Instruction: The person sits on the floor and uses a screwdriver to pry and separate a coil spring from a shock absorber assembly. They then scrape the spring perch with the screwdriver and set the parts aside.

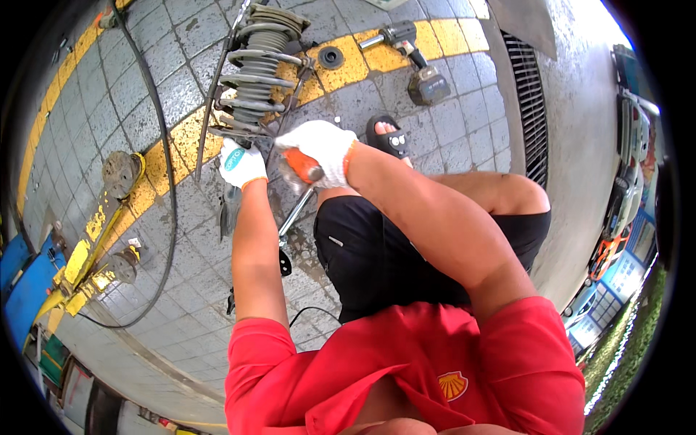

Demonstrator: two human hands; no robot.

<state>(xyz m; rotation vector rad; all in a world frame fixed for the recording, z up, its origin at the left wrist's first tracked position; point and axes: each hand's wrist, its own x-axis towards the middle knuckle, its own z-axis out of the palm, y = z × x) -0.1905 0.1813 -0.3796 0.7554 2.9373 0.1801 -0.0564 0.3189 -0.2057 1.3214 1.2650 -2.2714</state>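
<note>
Tiled floor: grey tiles [199, 261], crossed by a yellow stripe [444, 38], with a drain grate [527, 109] off to the right.
Coil spring: from my distant seat I see the coil spring [257, 69] on the tiles straight ahead, its near end at the gloves.
Left hand: the gloved left hand [241, 165] is at that near end; I cannot tell whether its fingers grip or merely brace.
Right hand: the gloved right hand [330, 145] is wrapped around an orange piece [301, 164], likely a tool handle; blur hides its far end.
Chrome bar: a chrome bar [296, 212] slants just below the orange piece; I can't confirm that they join.
Dark rod: one dark rod [210, 101] runs along the coil's left side, perhaps part of a compressor. I would treat the spring as loaded and keep fingertips out of its turns.
Working well: I'd steady the near end with the left, keep the right wrist in line with the tool, and use short, even strokes.
Sandal: the toes in the sandal [389, 139] are bare, so I'd keep that foot clear of any slip.
Power tool: the cordless power tool [428, 85] lies beyond, near a black ring [330, 57]; I'd leave both there.
</note>
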